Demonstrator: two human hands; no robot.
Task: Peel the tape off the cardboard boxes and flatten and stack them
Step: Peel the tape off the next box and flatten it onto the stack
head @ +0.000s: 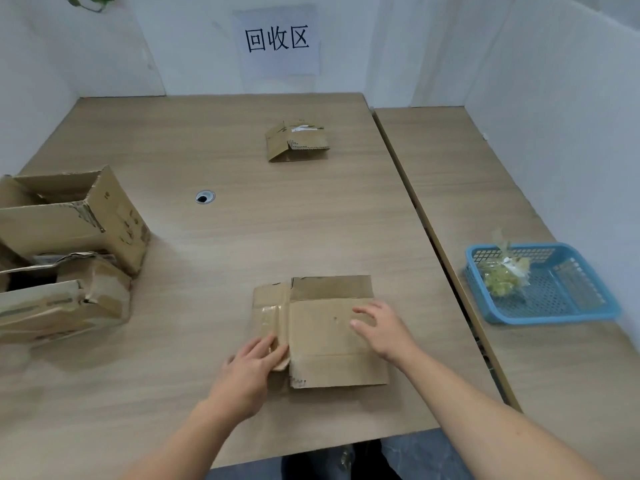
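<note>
The left hand (254, 368) is closed on a taped side flap of the flattened box (332, 336); the right hand (382, 329) is spread open, pressing the panel down at the table's (207, 306) near edge. The flap could tear if the glossy tape is pulled fast. The cardboard is creased. 2 unflattened boxes (65, 251) are seen left.

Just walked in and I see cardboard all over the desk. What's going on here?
A person is breaking down boxes. The flattened box lies in front of them: the left hand grips its taped left flap, and the right hand rests open on top. Another flattened box lies farther back under the wall sign. Two boxes at the left are not yet flattened. A blue basket at the right holds crumpled tape.
</note>
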